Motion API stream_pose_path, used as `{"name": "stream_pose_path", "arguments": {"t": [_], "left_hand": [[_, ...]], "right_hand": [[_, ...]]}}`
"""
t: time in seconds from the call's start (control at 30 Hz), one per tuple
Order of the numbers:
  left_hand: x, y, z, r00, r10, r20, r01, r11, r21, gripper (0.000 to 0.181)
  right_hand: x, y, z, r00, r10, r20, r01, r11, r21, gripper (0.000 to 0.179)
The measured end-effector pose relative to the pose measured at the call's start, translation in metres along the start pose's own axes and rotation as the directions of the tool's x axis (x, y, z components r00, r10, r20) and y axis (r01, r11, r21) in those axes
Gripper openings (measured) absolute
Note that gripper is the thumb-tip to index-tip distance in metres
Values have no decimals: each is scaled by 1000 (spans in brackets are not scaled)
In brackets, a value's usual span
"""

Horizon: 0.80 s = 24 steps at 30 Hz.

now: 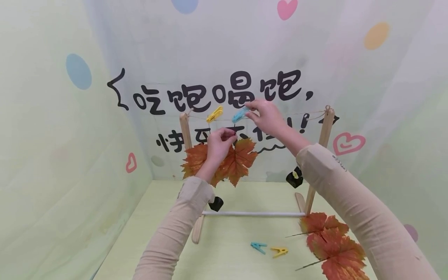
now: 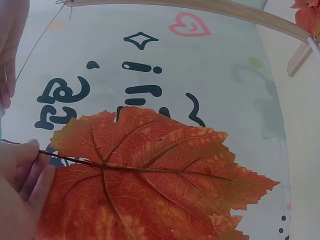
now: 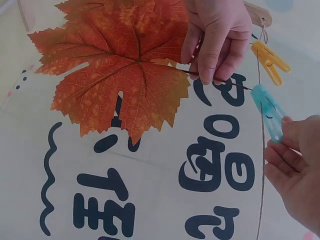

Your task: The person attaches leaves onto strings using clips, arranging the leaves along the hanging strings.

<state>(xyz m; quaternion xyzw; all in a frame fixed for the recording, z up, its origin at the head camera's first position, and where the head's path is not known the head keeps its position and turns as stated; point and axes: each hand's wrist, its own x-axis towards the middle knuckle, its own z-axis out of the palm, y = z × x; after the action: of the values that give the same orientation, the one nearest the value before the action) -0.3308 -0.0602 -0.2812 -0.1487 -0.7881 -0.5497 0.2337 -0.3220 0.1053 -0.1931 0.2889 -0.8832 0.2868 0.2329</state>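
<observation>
My left hand (image 1: 217, 146) pinches the thin dark stem of an orange-red artificial maple leaf (image 1: 241, 160), which hangs below the fingers. Just above it, my right hand (image 1: 267, 117) grips a light blue clothespin (image 1: 240, 114) by its handle end. In the right wrist view, the jaws of the clothespin (image 3: 267, 110) sit at the string (image 3: 261, 165), with the tip of the leaf stem (image 3: 240, 86) right at them. A yellow clothespin (image 1: 215, 114) is on the string to the left, and another leaf (image 1: 194, 157) hangs below it, partly hidden behind my left hand.
Two wooden posts (image 1: 324, 132) carry the string, with a white rod (image 1: 255, 214) low between them. On the table (image 1: 227, 252) lie a blue clothespin (image 1: 259, 247), a yellow clothespin (image 1: 279, 252) and several maple leaves (image 1: 337, 249) at right. Black objects (image 1: 294, 177) show near the posts.
</observation>
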Motion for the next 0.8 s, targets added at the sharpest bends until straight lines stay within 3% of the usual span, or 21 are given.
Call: {"name": "stream_pose_path", "arguments": {"t": [0.33,0.8], "left_hand": [[-2,-3,-1,1000,-2,9,2,1000,-1,13],[-3,-6,-1,1000,21,6,-21,1000,7,14]], "right_hand": [[-8,5,-1,999,-32,-44,34,998,48,36],[-25,8,-16,987,-120,-107,121,993,2,37]]}}
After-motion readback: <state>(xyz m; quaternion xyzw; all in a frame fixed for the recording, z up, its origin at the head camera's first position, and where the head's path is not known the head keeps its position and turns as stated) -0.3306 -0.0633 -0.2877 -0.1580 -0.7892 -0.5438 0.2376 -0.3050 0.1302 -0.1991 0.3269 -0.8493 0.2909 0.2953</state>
